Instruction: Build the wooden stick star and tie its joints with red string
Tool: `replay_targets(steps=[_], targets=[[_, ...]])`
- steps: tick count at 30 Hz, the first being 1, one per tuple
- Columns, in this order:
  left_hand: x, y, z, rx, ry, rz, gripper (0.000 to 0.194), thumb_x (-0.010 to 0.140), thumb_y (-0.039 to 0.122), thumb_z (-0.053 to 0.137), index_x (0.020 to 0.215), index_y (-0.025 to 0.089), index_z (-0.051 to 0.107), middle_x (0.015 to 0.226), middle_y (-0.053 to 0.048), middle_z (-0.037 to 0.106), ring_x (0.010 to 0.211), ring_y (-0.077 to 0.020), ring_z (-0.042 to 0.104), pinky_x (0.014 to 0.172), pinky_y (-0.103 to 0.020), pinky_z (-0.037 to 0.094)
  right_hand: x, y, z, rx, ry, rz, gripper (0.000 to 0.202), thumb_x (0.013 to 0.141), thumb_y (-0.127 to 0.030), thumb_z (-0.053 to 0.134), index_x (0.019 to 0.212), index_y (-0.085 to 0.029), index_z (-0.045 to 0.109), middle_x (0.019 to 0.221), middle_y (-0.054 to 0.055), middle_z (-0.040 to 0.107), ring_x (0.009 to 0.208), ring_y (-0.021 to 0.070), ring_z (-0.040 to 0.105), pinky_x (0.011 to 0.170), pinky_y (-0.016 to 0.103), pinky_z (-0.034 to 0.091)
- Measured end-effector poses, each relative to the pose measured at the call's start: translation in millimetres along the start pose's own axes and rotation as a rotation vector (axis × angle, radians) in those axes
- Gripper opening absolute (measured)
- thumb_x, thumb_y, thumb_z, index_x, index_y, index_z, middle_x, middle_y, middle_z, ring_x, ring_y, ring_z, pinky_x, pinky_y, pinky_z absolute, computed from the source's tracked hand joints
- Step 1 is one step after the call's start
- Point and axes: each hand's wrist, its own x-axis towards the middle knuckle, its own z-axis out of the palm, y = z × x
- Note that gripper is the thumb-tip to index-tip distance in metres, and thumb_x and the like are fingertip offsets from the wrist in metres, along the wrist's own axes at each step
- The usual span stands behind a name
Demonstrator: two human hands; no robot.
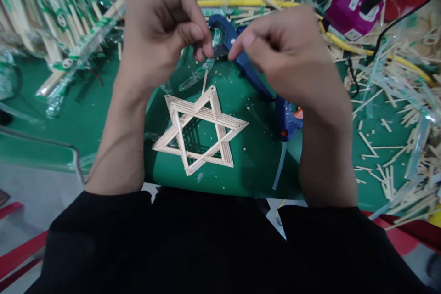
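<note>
My left hand (161,32) is raised over the table, thumb and fingertips pinched together. My right hand (279,50) faces it with thumb and index finger closed. Between the fingertips shows a small dark grey flat piece (220,50); I cannot tell whether either hand grips it. Behind and below the hands lies a blue tool with a curved end (223,25), partly covered by my right hand. A blue glue gun (285,119) with a clear glue stick (279,165) sits by my right wrist. Below the hands rests a six-pointed star of layered thin wooden sticks (225,147).
Plastic-wrapped bundles of sticks (79,41) lie at the left on the green table (255,165). A yellow cable (241,3) crosses the back to a purple power adapter (354,9). Loose cut sticks (386,179) litter the right side. Red chair parts (24,252) show below the table.
</note>
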Motion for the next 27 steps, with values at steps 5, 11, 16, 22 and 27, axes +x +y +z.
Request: replay_targets(steps=[5, 11, 16, 22, 27], targets=[[2.1, 1.4, 3.5, -0.169, 0.053, -0.010, 0.024, 0.088, 0.037, 0.072, 0.093, 0.014, 0.071, 0.096, 0.001, 0.076, 0.088, -0.0155, 0.076, 0.082, -0.037, 0.065, 5.8, 7.1, 30.3, 0.211, -0.165, 0.009, 0.008, 0.084, -0.032, 0.065, 0.091, -0.029, 0.067, 0.074, -0.002, 0.061, 0.071, 0.0152, 0.057, 0.065, 0.030, 0.046], [3.7, 18.9, 12.6, -0.058, -0.020, -0.001, 0.014, 0.093, 0.029, 0.068, 0.087, 0.018, 0.075, 0.094, 0.005, 0.076, 0.102, -0.0175, 0.076, 0.097, -0.042, 0.063, 6.1, -4.0, 52.7, 0.778, -0.233, 0.193, 0.028, 0.091, -0.047, 0.067, 0.075, -0.024, 0.061, 0.077, -0.002, 0.072, 0.071, 0.0119, 0.070, 0.068, 0.023, 0.058], [-0.4, 12.4, 10.2, -0.083, 0.001, -0.041, 0.033, 0.099, 0.042, 0.055, 0.118, 0.019, 0.069, 0.104, 0.002, 0.074, 0.101, -0.0159, 0.076, 0.087, -0.035, 0.064, 3.4, -4.4, 42.4, 0.751, 0.106, 0.043, 0.023, 0.094, -0.028, 0.067, 0.072, -0.021, 0.066, 0.054, -0.005, 0.062, 0.045, 0.0080, 0.057, 0.045, 0.020, 0.046], [-1.7, 8.7, 15.2, -0.101, -0.079, -0.031, 0.061, 0.087, 0.058, 0.069, 0.132, 0.019, 0.058, 0.129, -0.003, 0.066, 0.129, -0.0243, 0.065, 0.108, -0.044, 0.056, 1.8, -1.8, 25.9, 0.951, 0.116, 0.079, 0.009, 0.095, -0.017, 0.057, 0.089, -0.020, 0.063, 0.082, 0.000, 0.076, 0.085, 0.0135, 0.078, 0.076, 0.023, 0.064], [-1.4, 6.2, 16.3, 0.147, 0.102, 0.068, 0.068, 0.083, 0.064, 0.073, 0.131, 0.018, 0.057, 0.127, -0.006, 0.065, 0.108, -0.0216, 0.073, 0.092, -0.041, 0.063, 2.0, -5.7, 15.6, 1.155, -0.139, 0.122, 0.019, 0.101, -0.028, 0.041, 0.111, -0.023, 0.056, 0.098, 0.000, 0.080, 0.108, 0.0156, 0.076, 0.106, 0.035, 0.059]])
